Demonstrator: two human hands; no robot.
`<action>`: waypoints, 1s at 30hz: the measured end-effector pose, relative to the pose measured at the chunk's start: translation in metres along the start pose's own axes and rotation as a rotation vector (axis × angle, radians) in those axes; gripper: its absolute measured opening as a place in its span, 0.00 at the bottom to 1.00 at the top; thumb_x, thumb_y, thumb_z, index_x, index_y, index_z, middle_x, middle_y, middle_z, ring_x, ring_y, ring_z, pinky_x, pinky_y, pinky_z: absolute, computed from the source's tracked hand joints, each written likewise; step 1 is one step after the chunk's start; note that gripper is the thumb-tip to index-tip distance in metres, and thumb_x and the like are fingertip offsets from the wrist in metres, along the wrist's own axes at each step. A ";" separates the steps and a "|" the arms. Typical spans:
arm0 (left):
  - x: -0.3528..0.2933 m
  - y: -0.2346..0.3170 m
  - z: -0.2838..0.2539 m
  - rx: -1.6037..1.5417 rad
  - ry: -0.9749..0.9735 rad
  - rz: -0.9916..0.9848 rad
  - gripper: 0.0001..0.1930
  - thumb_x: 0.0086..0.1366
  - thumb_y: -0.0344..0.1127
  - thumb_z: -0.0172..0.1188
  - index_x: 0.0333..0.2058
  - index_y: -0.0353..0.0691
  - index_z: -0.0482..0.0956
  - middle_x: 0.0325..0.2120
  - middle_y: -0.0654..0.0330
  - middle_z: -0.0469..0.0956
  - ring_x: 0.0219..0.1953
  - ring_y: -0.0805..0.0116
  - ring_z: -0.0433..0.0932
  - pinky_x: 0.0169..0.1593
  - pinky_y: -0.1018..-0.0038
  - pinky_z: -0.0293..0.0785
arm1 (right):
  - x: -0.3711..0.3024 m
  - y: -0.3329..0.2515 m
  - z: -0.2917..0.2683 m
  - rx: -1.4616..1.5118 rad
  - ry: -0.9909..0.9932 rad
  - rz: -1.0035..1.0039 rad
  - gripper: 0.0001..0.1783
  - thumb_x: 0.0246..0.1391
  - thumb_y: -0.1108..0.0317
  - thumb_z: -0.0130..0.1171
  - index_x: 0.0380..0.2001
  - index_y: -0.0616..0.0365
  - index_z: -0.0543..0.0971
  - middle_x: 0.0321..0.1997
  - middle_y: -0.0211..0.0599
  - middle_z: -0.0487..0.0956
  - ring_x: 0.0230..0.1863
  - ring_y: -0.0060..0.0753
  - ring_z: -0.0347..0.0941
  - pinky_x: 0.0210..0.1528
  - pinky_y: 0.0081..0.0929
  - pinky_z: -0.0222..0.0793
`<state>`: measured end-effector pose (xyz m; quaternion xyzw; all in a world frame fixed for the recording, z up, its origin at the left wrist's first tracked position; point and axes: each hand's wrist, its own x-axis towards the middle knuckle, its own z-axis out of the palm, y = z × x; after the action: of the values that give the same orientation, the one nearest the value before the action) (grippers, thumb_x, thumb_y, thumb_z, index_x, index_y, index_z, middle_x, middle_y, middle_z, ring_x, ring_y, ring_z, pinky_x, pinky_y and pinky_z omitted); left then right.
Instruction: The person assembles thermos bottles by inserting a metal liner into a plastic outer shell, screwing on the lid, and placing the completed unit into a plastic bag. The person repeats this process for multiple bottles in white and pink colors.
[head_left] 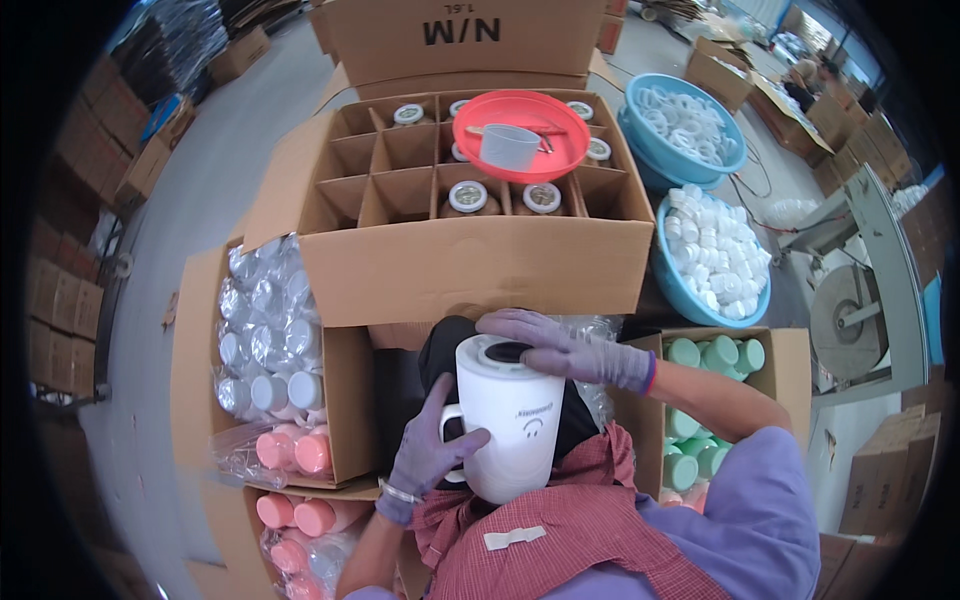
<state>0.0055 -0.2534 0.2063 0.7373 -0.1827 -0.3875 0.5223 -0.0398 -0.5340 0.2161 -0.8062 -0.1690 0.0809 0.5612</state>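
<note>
A tall white jug (pixel 513 430) with a side handle and a small face drawn on it is tilted over my lap. Its top has a dark oval inset (pixel 507 352). My left hand (pixel 428 450), in a thin purple glove, grips the jug around its handle, with the thumb against the body. Across the top lies my right hand (pixel 570 350), also gloved, with its fingers stretched out over the lid and partly hiding the inset.
Ahead stands an open divided carton (pixel 475 265) with several lidded jugs; a red tray (pixel 480 105) with a clear cup (pixel 508 147) rests on it. Blue basins (pixel 665 270) of white parts stand right. Boxes of pink-lidded (pixel 312 452) and green-lidded (pixel 683 470) containers flank me.
</note>
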 end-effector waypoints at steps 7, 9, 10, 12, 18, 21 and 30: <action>0.027 -0.005 -0.025 0.000 -0.608 0.018 0.40 0.46 0.38 0.78 0.59 0.36 0.72 0.49 0.57 0.81 0.51 0.68 0.78 0.56 0.69 0.75 | 0.004 -0.064 0.006 -0.495 -0.383 -0.460 0.46 0.50 0.37 0.61 0.69 0.41 0.63 0.75 0.47 0.54 0.75 0.60 0.46 0.70 0.64 0.39; 0.019 0.012 -0.017 0.294 -0.583 0.097 0.46 0.43 0.46 0.80 0.61 0.40 0.69 0.49 0.52 0.80 0.53 0.57 0.80 0.56 0.66 0.75 | -0.009 -0.055 0.010 -0.383 -0.359 -0.416 0.46 0.48 0.37 0.64 0.68 0.42 0.66 0.75 0.48 0.55 0.74 0.61 0.47 0.69 0.64 0.35; 0.016 0.007 -0.010 0.295 -0.522 0.100 0.49 0.42 0.49 0.80 0.62 0.40 0.68 0.47 0.50 0.81 0.51 0.53 0.81 0.54 0.64 0.76 | -0.012 -0.057 0.014 -0.400 -0.310 -0.331 0.46 0.46 0.40 0.65 0.67 0.40 0.66 0.73 0.44 0.59 0.73 0.58 0.51 0.67 0.61 0.46; 0.001 0.002 0.011 0.294 -0.339 0.087 0.54 0.41 0.54 0.79 0.64 0.38 0.62 0.43 0.44 0.81 0.47 0.45 0.81 0.51 0.61 0.77 | -0.018 -0.047 0.019 -0.407 -0.219 -0.160 0.44 0.46 0.43 0.65 0.66 0.43 0.67 0.72 0.44 0.61 0.73 0.56 0.53 0.67 0.57 0.47; 0.001 -0.019 0.037 0.331 -0.016 0.039 0.56 0.41 0.64 0.76 0.60 0.29 0.64 0.37 0.41 0.82 0.40 0.42 0.83 0.44 0.58 0.78 | 0.008 -0.018 0.020 -0.170 -0.147 0.098 0.36 0.53 0.51 0.61 0.64 0.50 0.68 0.69 0.46 0.64 0.71 0.52 0.57 0.72 0.45 0.50; 0.010 -0.011 0.015 0.201 -0.094 0.006 0.52 0.43 0.63 0.75 0.59 0.32 0.68 0.37 0.44 0.83 0.39 0.46 0.84 0.43 0.59 0.79 | 0.020 -0.009 0.014 0.071 -0.141 0.208 0.33 0.59 0.55 0.57 0.66 0.53 0.67 0.70 0.48 0.62 0.71 0.46 0.59 0.72 0.36 0.53; 0.000 -0.012 0.012 0.323 -0.135 -0.010 0.51 0.42 0.60 0.77 0.60 0.35 0.68 0.41 0.48 0.83 0.45 0.54 0.84 0.50 0.64 0.78 | 0.003 -0.020 0.030 -0.402 -0.168 -0.227 0.26 0.59 0.54 0.57 0.60 0.46 0.72 0.67 0.46 0.64 0.69 0.51 0.59 0.68 0.48 0.55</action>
<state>-0.0053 -0.2566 0.1939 0.7849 -0.2736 -0.4044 0.3816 -0.0505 -0.5007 0.2248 -0.8680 -0.3173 0.0488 0.3787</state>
